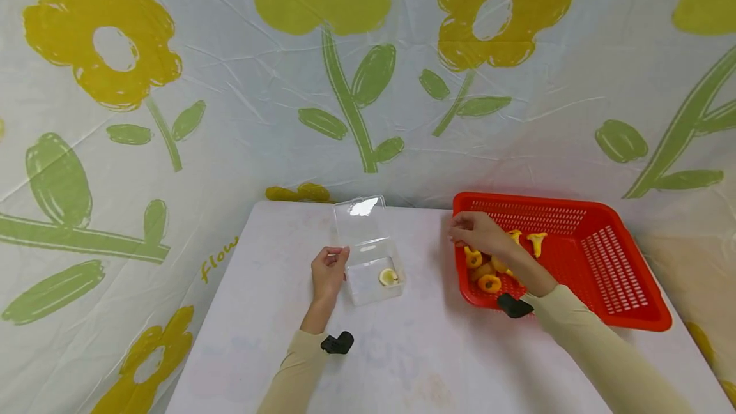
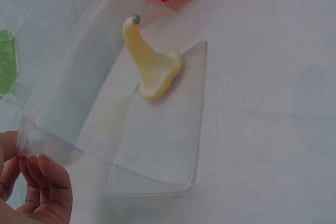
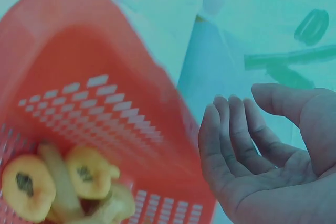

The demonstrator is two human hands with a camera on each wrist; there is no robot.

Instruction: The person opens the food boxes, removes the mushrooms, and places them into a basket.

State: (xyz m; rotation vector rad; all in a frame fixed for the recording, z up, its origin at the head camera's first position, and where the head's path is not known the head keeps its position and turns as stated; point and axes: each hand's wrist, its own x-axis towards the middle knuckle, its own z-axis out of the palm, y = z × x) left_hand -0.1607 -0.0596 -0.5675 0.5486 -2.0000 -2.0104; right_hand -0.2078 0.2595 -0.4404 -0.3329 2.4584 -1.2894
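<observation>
My left hand (image 1: 329, 271) pinches the left rim of a clear plastic box (image 1: 364, 283), thumb on one side and fingers on the other, as the left wrist view shows. The box's hinged lid (image 1: 362, 222) is raised at the back. Inside lies one pale yellow, trumpet-shaped mushroom (image 2: 152, 69) with a grey spot at its stem end. My right hand (image 1: 480, 233) hovers at the left rim of a red basket (image 1: 623, 245), its fingers loosely bent with nothing between them. Several orange-yellow mushrooms (image 1: 490, 283) lie in the basket's left part, partly hidden by my forearm.
Both box and basket stand on a white-covered table (image 1: 414, 350), with a strip of tabletop between them. A white cloth (image 1: 230, 82) with large yellow flowers hangs behind the table and along its left side.
</observation>
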